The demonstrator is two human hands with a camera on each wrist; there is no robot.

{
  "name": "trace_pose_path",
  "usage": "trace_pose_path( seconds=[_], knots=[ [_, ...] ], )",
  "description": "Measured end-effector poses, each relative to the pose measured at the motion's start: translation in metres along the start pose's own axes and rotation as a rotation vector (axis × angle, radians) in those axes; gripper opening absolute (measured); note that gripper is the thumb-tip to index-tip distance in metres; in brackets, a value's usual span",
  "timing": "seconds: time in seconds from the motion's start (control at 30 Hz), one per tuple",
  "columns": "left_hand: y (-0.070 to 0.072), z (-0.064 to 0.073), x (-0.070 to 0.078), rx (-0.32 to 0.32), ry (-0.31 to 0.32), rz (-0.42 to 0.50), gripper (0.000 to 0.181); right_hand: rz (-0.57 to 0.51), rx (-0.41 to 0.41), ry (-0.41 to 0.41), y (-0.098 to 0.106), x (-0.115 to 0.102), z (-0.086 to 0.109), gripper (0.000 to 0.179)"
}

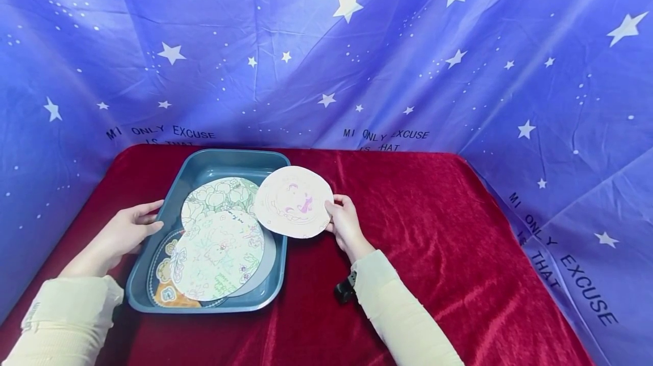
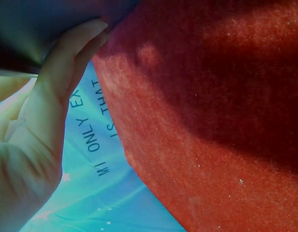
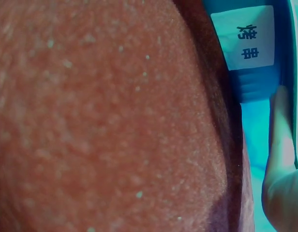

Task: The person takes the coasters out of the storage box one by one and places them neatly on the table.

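Note:
My right hand [image 1: 349, 221] pinches the right edge of a round whitish disc [image 1: 301, 199] printed with a pink face, which overlaps the right rim of a blue tray [image 1: 285, 275]. In the right wrist view, a finger [image 3: 282, 130] lies along the disc's underside. At the tray's left wall, my left hand [image 1: 119, 235] grips the rim, thumb toward the inside. Inside the tray, a flower-patterned disc [image 1: 214, 193] lies at the back and a disc with colourful line drawings [image 1: 219, 258] in front, partly covering a grey disc [image 1: 265, 267] and a brown-and-navy disc [image 1: 168, 284].
Dark red velvet cloth [image 1: 433, 275] covers the table. A blue star-printed curtain [image 1: 326, 60] hangs behind it and along both sides. The tray's outer wall carries a white label [image 3: 245, 38] in the right wrist view. A black device [image 1: 344, 291] sits at my right wrist.

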State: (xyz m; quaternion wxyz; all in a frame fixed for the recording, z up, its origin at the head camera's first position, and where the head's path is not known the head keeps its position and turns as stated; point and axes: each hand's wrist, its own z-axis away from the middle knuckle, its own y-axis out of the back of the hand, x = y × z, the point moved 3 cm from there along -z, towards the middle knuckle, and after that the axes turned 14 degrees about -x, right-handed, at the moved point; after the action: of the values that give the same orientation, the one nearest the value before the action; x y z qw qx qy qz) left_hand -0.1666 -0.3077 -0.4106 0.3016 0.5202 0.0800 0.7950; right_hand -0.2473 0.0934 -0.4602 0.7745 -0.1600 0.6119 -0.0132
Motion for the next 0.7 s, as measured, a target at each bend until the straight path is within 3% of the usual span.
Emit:
trace_pose_path(
  seconds=[0.17, 0.37, 0.7],
  knots=[
    [-0.0001, -0.0003, 0.0000, -0.002, -0.001, 0.000, 0.068, -0.053, -0.043, -0.025, 0.0021, 0.0010, -0.0014, 0.040],
    [0.0005, 0.0006, 0.0012, -0.002, -0.006, 0.001, 0.066, -0.075, -0.066, -0.031, 0.0031, -0.0003, -0.0018, 0.036],
    [0.0004, 0.0001, 0.0017, 0.004, 0.006, -0.013, 0.065, -0.069, 0.029, -0.014, 0.0074, -0.0037, -0.0005, 0.033]
  ],
)
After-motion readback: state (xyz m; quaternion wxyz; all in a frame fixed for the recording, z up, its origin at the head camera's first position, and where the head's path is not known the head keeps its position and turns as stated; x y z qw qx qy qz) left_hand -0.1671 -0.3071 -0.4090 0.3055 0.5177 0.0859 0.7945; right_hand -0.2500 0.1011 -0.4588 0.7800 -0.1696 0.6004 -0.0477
